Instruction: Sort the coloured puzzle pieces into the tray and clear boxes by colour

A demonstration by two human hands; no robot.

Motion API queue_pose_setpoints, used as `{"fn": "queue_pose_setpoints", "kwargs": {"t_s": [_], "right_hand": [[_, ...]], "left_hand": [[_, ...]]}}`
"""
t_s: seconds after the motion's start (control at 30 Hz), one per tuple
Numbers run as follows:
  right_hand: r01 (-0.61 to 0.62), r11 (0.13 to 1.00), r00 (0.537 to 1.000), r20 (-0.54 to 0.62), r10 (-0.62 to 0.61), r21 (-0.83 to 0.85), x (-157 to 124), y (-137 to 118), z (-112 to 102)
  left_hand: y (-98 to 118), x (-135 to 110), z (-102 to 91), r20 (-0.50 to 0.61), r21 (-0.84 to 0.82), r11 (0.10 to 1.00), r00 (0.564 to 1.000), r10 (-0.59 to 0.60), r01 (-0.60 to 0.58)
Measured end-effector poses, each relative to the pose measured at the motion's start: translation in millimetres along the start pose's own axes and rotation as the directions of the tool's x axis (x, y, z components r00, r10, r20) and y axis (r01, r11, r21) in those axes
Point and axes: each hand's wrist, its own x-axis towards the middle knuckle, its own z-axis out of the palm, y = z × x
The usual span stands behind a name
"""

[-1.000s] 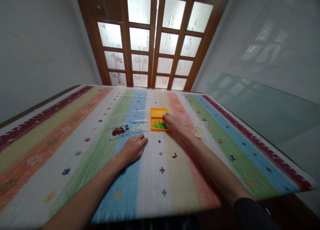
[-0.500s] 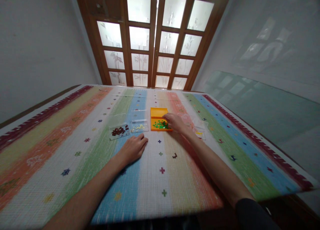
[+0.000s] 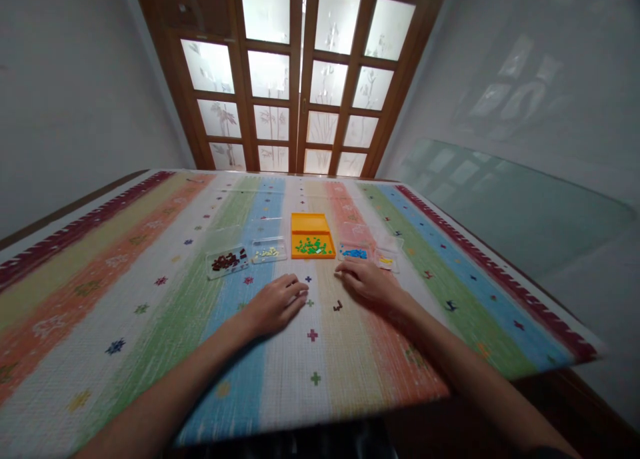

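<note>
My left hand rests on the striped cloth, its fingers loosely stretched and no object visible in them. Just in front of the clear boxes on the right, my right hand has its thumb and fingertips drawn together; whatever they pinch is too small to make out. Several small brown pieces lie on the cloth between the hands. Beyond the hands stands an opened orange box with small green pieces in its near half. A clear box of blue pieces sits right of it, partly behind my right hand.
Clear open boxes hold dark brown pieces and pale cream pieces at the left. At the far right, another holds yellow pieces. The striped tablecloth covers the table. Wooden glazed doors stand behind it.
My right hand has left the orange box and come back toward me, uncovering the blue pieces. My left hand has shifted slightly right and nearer. The view has moved slightly.
</note>
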Motion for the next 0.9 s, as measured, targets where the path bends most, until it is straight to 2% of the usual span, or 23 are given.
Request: {"fn": "queue_pose_setpoints", "kwargs": {"t_s": [0.17,0.3,0.6,0.77,0.9], "right_hand": [[-0.047,0.999,0.998,0.033,0.047,-0.018,-9,1,6],[-0.039,0.998,0.999,0.026,0.040,-0.049,-5,3,9],[-0.025,0.997,0.999,0.039,0.027,-0.071,-9,-2,9],[-0.025,0.994,0.998,0.049,0.030,-0.109,-9,-6,8],[-0.025,0.991,0.997,0.066,0.034,-0.129,-9,-9,6]], "left_hand": [[26,13,8.5,0.092,0.043,0.996,0.993,0.072,-0.077],[36,27,18.5,0.129,0.100,0.989,0.987,0.094,-0.107],[38,46,40.2,0.133,0.147,0.983,0.987,0.087,-0.107],[36,49,44.9,0.144,0.215,0.971,0.987,0.070,-0.100],[38,50,45.9,0.175,0.270,0.952,0.980,0.096,-0.142]]}}
